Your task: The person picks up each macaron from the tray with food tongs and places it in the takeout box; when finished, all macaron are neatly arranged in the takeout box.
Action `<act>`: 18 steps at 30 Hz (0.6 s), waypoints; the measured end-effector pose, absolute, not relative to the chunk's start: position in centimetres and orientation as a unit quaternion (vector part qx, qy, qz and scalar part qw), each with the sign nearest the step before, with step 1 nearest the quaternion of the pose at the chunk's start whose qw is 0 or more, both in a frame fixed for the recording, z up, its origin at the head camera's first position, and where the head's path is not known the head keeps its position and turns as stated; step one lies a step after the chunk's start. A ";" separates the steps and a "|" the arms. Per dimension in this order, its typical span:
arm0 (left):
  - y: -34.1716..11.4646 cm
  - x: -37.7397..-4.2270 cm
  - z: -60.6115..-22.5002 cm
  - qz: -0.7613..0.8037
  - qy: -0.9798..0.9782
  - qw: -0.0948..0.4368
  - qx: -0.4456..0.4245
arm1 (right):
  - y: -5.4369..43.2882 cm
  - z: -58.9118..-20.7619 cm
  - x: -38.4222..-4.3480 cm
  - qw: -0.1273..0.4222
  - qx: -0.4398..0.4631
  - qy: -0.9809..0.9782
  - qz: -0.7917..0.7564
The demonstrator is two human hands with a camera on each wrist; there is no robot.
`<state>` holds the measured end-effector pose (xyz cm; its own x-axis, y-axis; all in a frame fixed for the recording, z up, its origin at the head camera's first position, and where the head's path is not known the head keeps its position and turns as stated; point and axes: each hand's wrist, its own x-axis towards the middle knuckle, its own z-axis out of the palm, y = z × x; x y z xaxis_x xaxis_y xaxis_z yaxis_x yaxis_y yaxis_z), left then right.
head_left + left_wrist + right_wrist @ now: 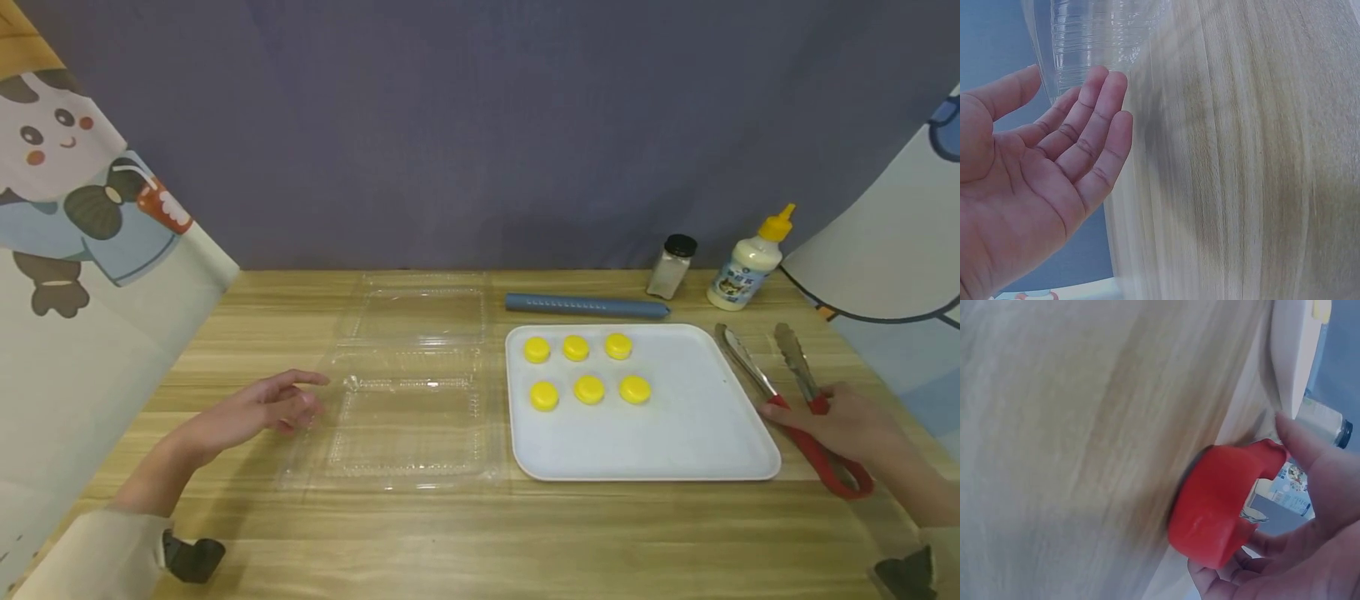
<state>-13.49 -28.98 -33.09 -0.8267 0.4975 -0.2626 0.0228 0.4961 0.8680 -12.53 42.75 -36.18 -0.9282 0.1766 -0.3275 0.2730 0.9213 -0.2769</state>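
Note:
Metal tongs with red handles (813, 457) lie spread on the table to the right of the white tray. My right hand (862, 427) holds them across the handles, thumb on one arm and fingers on the other. The red handle end (1210, 503) is close up in the right wrist view. Beside a clear plastic clamshell box (405, 477), lid folded back, my left hand (251, 415) hovers with relaxed fingers and holds nothing. On the tray (705, 417) sit several small yellow round pieces (588, 389) in two rows.
Behind the tray lies a blue-grey rod (585, 306). A black-capped jar (671, 267) and a squeeze bottle with a yellow nozzle (746, 267) stand at the back right. A dark curtain (480, 133) closes off the table's far edge.

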 end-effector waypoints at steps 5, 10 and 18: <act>-29.0 -13.5 -33.2 0.477 0.827 0.252 0.156 | 42.8 -36.7 -12.7 0.130 0.100 0.972 -0.167; -29.1 -13.5 -33.3 0.482 0.824 0.253 0.154 | 42.4 -36.9 -12.7 0.101 0.096 0.977 -0.164; -29.1 -13.5 -33.4 0.480 0.826 0.253 0.153 | 41.7 -36.3 -12.5 0.103 0.111 0.979 -0.137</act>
<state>-13.49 -29.12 -33.40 -0.8255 0.4950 -0.2711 0.0095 0.4925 0.8703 -12.54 41.69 -36.32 -0.9544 0.1886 -0.2315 0.2450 0.9377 -0.2462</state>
